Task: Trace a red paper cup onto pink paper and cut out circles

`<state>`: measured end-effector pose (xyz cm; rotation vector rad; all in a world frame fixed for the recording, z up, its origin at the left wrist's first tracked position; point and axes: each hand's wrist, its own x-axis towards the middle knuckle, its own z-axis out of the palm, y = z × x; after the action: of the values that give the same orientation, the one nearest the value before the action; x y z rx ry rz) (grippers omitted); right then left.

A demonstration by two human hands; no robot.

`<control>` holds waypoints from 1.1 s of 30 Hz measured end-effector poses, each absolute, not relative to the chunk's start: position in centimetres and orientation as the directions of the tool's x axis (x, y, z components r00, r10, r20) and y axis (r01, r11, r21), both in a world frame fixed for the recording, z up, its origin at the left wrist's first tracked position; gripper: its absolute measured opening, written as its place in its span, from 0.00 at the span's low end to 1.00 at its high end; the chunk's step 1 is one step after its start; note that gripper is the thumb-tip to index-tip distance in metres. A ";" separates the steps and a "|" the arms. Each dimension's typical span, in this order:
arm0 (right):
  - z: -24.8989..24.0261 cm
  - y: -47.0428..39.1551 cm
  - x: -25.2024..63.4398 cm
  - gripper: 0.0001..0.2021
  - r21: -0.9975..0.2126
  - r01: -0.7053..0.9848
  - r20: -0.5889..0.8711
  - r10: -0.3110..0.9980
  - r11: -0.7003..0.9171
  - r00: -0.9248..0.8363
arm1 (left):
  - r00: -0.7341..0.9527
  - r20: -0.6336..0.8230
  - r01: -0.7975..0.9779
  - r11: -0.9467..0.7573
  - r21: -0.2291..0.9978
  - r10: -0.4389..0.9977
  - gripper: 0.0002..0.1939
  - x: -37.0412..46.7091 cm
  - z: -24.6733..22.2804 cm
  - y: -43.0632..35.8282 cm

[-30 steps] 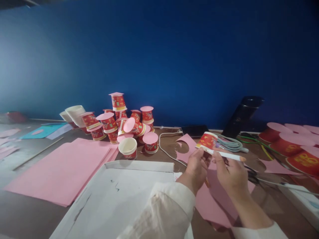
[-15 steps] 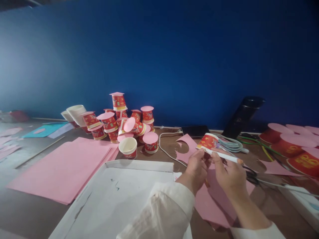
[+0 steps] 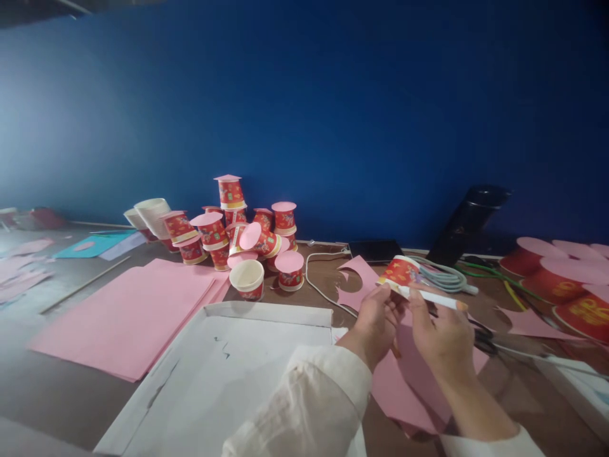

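My left hand [image 3: 375,325] is closed on a red patterned paper cup [image 3: 400,271], tilted with its white-edged end facing away. In my right hand [image 3: 445,336] is a white pen-like stick [image 3: 438,298] with an orange end. The stick's other end points left and meets the cup's near edge, close to my left fingertips; whether it touches the cup I cannot tell. Below both hands lies cut pink paper [image 3: 409,387]. Just right of my right hand are the dark handles of scissors [image 3: 484,339], partly hidden.
Red cups topped with pink discs [image 3: 212,231] stand piled left of centre, beside an open cup [image 3: 247,279]. Pink sheets [image 3: 128,317] and a white box lid [image 3: 247,374] lie in front. A black bottle [image 3: 469,225], coiled cable [image 3: 445,278] and larger red tubs [image 3: 552,285] are at right.
The view has shifted slightly, so the things on the table appear a little further right. Both hands keep nearly the same pose, still holding the cup and the white stick.
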<state>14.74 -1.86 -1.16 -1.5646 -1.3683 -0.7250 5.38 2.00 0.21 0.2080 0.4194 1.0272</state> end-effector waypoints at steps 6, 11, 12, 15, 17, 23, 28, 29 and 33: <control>-0.9 -2.1 14.8 0.24 -0.338 0.941 0.834 0.463 -0.001 0.300 | 0.465 -0.180 -0.794 0.499 0.348 0.867 0.09 5.5 -0.2 2.3; -1.0 -2.0 14.9 0.28 -0.359 0.932 0.804 0.492 -0.044 0.333 | 0.485 -0.192 -0.771 0.521 0.366 0.853 0.10 5.5 -0.8 2.5; -1.1 -2.0 15.0 0.27 -0.360 0.932 0.805 0.491 -0.042 0.333 | 0.486 -0.195 -0.771 0.523 0.364 0.852 0.10 5.5 -0.8 2.5; -1.1 -2.0 15.0 0.24 -0.352 0.936 0.813 0.491 -0.017 0.314 | 0.477 -0.210 -0.771 0.521 0.366 0.853 0.10 5.6 -0.7 2.5; -1.2 -2.0 15.0 0.23 -0.343 0.939 0.816 0.491 -0.011 0.304 | 0.475 -0.202 -0.772 0.516 0.371 0.857 0.10 5.6 -0.7 2.5; -1.1 -2.0 15.0 0.23 -0.312 0.950 0.835 0.475 -0.007 0.278 | 0.484 -0.177 -0.777 0.514 0.364 0.857 0.10 5.8 -1.0 2.7; -1.1 -2.0 15.2 0.21 -0.317 0.948 0.829 0.490 0.015 0.270 | 0.471 -0.194 -0.781 0.509 0.362 0.861 0.09 5.9 -1.1 2.8; -1.1 -2.0 15.3 0.21 -0.323 0.946 0.823 0.497 0.006 0.277 | 0.473 -0.194 -0.778 0.510 0.365 0.860 0.09 5.9 -1.1 2.8; -1.2 -2.0 15.2 0.23 -0.331 0.943 0.810 0.507 -0.018 0.294 | 0.463 -0.219 -0.771 0.512 0.378 0.859 0.08 5.8 -1.0 2.7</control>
<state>15.25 -1.97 -1.19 -1.6599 -1.3409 -0.6076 5.85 2.74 -0.96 0.2385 0.4075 1.0133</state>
